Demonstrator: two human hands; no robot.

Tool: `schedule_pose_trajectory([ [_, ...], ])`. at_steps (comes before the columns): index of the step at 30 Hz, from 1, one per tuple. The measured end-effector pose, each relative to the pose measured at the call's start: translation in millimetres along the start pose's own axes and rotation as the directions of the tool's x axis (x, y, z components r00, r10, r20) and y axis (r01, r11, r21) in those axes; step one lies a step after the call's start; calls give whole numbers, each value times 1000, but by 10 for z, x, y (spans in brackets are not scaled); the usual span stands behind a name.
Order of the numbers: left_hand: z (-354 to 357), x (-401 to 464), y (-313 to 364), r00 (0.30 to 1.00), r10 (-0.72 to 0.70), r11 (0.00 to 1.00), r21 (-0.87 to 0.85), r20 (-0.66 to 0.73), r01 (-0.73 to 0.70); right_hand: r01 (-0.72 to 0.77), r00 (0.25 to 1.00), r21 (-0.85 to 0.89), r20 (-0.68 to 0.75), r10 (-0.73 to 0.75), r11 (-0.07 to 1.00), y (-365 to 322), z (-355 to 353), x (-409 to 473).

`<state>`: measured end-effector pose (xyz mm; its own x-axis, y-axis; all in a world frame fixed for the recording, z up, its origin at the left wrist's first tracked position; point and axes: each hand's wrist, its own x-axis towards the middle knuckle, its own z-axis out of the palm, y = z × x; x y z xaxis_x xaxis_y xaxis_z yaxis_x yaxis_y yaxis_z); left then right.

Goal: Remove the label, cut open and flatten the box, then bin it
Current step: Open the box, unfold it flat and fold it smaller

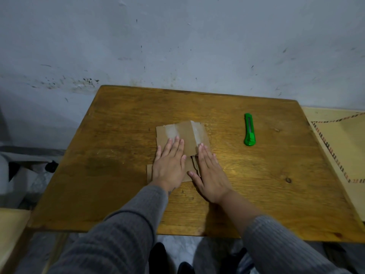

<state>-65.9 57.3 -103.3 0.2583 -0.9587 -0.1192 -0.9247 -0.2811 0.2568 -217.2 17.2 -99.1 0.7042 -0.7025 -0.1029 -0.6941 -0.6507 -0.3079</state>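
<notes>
Cardboard lies nearly flat at the middle of our wooden table (118, 175): the box (182, 133), already cut open, shows strips of clear tape across its upper panels and one raised crease near its right side. We press it down with both palms. Our left hand (170, 165) is spread wide and flat on the lower left panel, fingers together and pointing away from us, gripping nothing. Our right hand (209, 176) is likewise open and flat, its fingertips on the right panel and its heel resting on the bare table, thumb stretched toward the left hand. Between the two hands a small gap shows darker folded edges.

We judge the flattening to be underway and the binning still ahead. From here the crease could spring back once we lift our palms, since the tape holds the panels under tension, so the box may not stay flat. Sliding our hands along the cut edges could also nick a finger.

Well apart to the right lies the green utility knife (249, 129); we cannot tell whether its blade is out, and a careless sweep of the right hand could knock it.

No bin or other container is in view, so we cannot say where the cardboard will go.
</notes>
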Motion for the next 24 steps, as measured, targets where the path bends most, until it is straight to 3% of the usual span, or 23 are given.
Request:
schedule_pose_trajectory([
  [7, 7, 3, 12, 1000, -8, 999, 36, 5, 7, -11, 1000, -46, 17, 12, 999, 4, 22, 21],
  [13, -152, -27, -122, 997, 51, 989, -143, 51, -44, -39, 998, -95, 35, 43, 995, -45, 46, 44],
  [18, -222, -205, -430, 999, 0, 993, -118, -40, -4, -51, 996, -122, 69, 60, 991, -66, 2, 50],
  [22, -35, -535, -736, 972, -90, 991, -112, -218, 67, -53, 996, -124, 70, 62, 991, -78, -23, 53],
  [24, 26, -648, -785, 973, -79, 996, -65, -215, 66, -57, 995, -132, 71, 67, 990, -68, -11, 49],
])
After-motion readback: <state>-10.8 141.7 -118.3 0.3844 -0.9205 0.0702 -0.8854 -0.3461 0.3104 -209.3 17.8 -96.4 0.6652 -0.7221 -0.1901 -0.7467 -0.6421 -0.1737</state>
